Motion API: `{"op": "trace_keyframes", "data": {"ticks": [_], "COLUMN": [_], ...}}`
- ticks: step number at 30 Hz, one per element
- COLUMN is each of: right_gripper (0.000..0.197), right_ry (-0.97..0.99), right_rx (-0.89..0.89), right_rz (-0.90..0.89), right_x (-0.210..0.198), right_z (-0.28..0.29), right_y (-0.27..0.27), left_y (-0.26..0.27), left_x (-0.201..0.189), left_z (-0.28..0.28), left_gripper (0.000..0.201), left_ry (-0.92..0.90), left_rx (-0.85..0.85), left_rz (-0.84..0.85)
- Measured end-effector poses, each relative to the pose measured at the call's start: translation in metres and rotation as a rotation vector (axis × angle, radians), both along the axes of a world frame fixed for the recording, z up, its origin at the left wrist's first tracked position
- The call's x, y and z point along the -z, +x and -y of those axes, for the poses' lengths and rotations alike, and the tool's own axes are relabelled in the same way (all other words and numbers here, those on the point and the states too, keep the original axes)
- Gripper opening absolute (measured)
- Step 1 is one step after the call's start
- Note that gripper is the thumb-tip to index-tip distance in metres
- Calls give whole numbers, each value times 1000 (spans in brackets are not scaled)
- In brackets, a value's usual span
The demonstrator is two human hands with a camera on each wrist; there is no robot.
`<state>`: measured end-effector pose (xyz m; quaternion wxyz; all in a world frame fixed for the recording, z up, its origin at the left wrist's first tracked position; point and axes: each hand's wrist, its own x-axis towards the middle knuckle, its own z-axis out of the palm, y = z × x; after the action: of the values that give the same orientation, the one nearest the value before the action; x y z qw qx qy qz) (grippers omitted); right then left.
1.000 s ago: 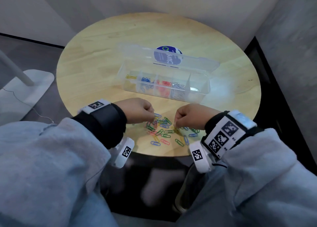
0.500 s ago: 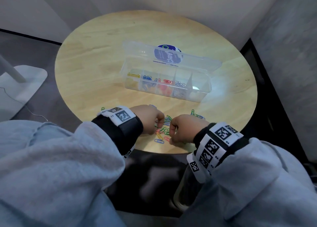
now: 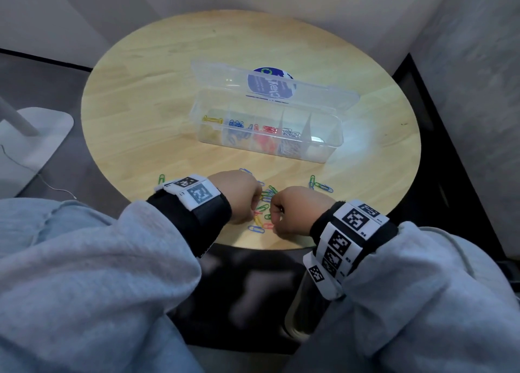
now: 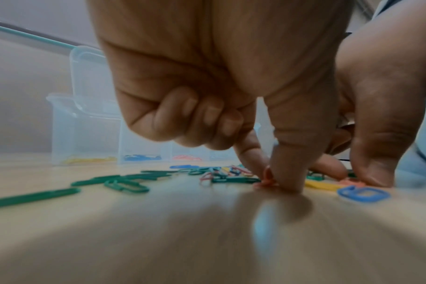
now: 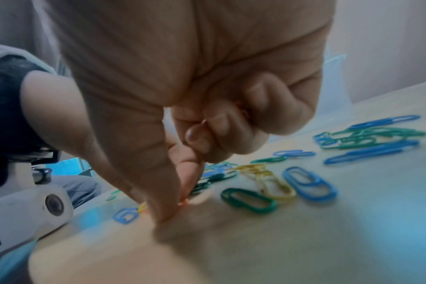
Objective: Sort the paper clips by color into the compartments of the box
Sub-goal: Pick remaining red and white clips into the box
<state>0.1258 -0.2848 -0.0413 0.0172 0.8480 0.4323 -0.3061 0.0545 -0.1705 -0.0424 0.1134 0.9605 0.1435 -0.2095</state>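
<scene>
Seen from the head, 2 hands work loose paper clips [image 3: 263, 203] near a clear box [image 3: 266, 127]; the left hand [image 4: 231, 96] pinches a red clip [image 4: 266, 177], and the right hand [image 5: 195, 96] pinches an orange-red clip [image 5: 184, 201].

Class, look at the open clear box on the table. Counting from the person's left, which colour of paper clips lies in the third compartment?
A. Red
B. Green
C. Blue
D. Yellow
A: in the head view the box holds yellow clips in its leftmost compartment, then blue clips, then red clips in the third, with silver clips after them; no green ones show inside.
</scene>
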Motion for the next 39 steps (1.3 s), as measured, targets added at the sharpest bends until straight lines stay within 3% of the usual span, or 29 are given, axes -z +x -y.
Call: {"op": "trace_keyframes", "data": {"ticks": [4,10,13,16,19,23,26,30,33,36,39], "right_gripper": [12,13,14,20,23,27,31,34,32,27,30], "right_ry": [15,-5,66,178,291,426,427,403,394,382,291], "right_rx": [17,98,179,277,383,563,562,578,612,587,391], "right_rz": [-6,-157,-252,-361,-527,-745,-831,-830,-813,-777,-536], "right_x": [6,4,-2,-9,-10,-6,-4,-5,-5,-5,-6], "right_z": [-1,0,1,-3,-11,-23,-29,-33,-35,-36,-35], "right_y": [1,12,26,39,44,43,42,40,37,34,33], "left_y": [0,-2,-4,-7,-13,-21,-20,-18,-17,-17,-16], "left_x": [1,-4,-13,-25,-33,-31,-31,-33,-34,-33,-31], "left_z": [1,-11,-30,-47,-60,-74,-76,-78,-78,-76,-72], "left_gripper": [17,7,8,21,11,25,29,37,31,29,21], "left_ry": [20,-132,-343,-759,-1121,-1394,-1526,-1625,-1634,-1526,-1359], "left_rx": [3,-98,-218,-540,-830,-915,-921,-899,-899,-915,-892], "left_rz": [-2,69,141,252,360,396,397,406,390,343,314]}}
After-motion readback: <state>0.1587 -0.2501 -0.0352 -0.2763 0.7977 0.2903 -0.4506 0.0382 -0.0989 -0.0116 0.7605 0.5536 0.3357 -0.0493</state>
